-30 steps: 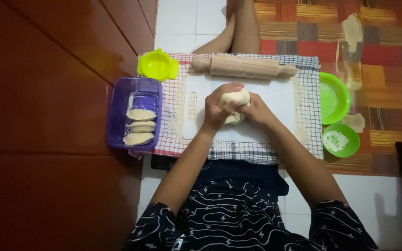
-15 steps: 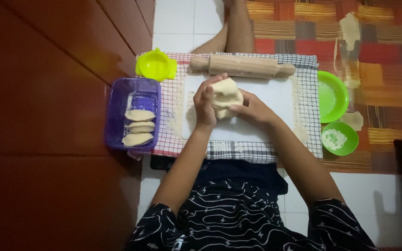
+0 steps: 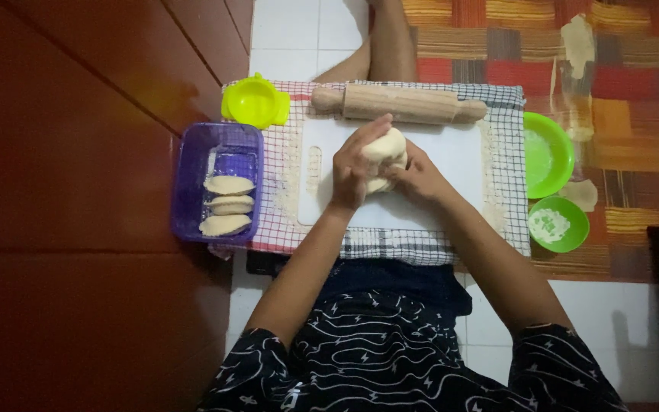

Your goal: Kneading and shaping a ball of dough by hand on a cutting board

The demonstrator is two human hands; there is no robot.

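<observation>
holding a soft, pale lump of dough [image 3: 385, 146], both hands meet over the white cutting board [image 3: 451, 164]. the left hand [image 3: 352, 169] stands on its side with its fingers curled close together around the left of the dough. the right hand [image 3: 419, 177] cups the dough from the right, and its fingers are tucked under and hard to see. both arms reach straight out from the body, with elbows bent a little. the dough looks smooth and round on top, with folds below. it sits just above the board, near its middle.

the board lies on a checked cloth [image 3: 505, 191] dusted with flour. a long wooden rolling pin [image 3: 400, 104] lies just behind the dough. to the left stands a see-through purple box [image 3: 192, 183] with three flat, half-moon pastries [image 3: 228, 204] inside. a yellow round mould [image 3: 253, 101] sits near its far corner. two green bowls [image 3: 549, 156] rest at the right.
</observation>
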